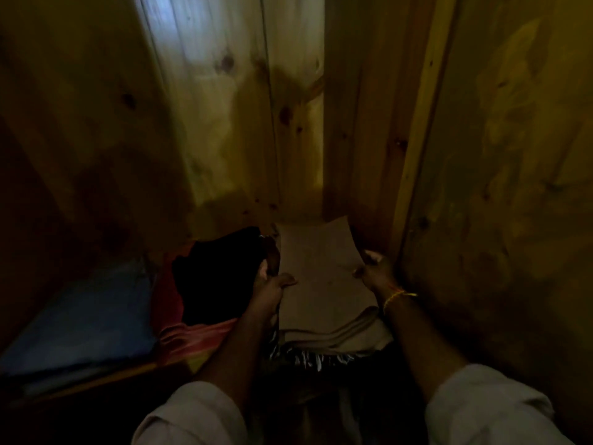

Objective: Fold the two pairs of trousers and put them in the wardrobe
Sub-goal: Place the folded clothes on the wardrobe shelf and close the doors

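Note:
Folded beige trousers (321,277) lie inside the dim wooden wardrobe (224,123), on top of a stack of folded cloth with a black-and-white fringe (311,359). My left hand (272,284) grips the left edge of the beige fold, thumb on top. My right hand (373,268) holds its right edge, close to the wardrobe's right side panel. A yellow thread circles my right wrist. Whether a second pair lies underneath, I cannot tell.
To the left on the same shelf lie a black garment (218,277), a red-pink cloth (195,338) and a blue folded item (83,316). The shelf's wooden front edge (122,377) runs below them. A wooden door or panel (500,187) stands close on the right.

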